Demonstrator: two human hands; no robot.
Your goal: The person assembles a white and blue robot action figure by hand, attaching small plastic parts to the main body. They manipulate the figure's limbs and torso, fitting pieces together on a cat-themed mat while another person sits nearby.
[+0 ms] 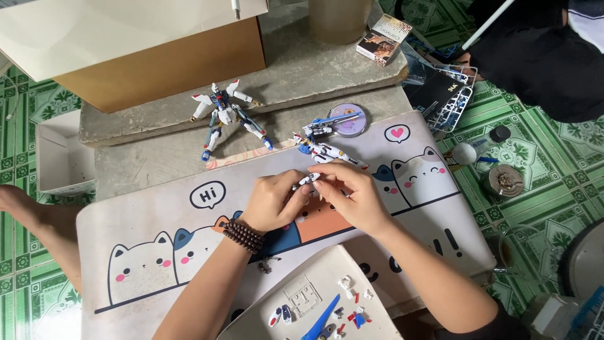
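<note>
Both hands met over cat-print mat (157, 252). Left hand (272, 203) and right hand (352, 196) pinched small white model part (306, 181) between fingertips, raised off mat for close fitting. Half-built robot figure (327, 151) lay just beyond, within reach. Tray (264, 315) near wrists corralled loose pieces. Finished figure (228, 116) parked on concrete slab (302, 69), clear of work.

Both hands met at the middle of the frame.

The left hand (272, 203) came up from the lower left, forearm bare, a dark bead bracelet (243, 236) round its wrist, fingers curled inward with the tips pinched together. The right hand (353, 196) came in from the lower right, palm down, fingers bent, its tips touching those of the left. One bare leg lay at the left edge.
</note>
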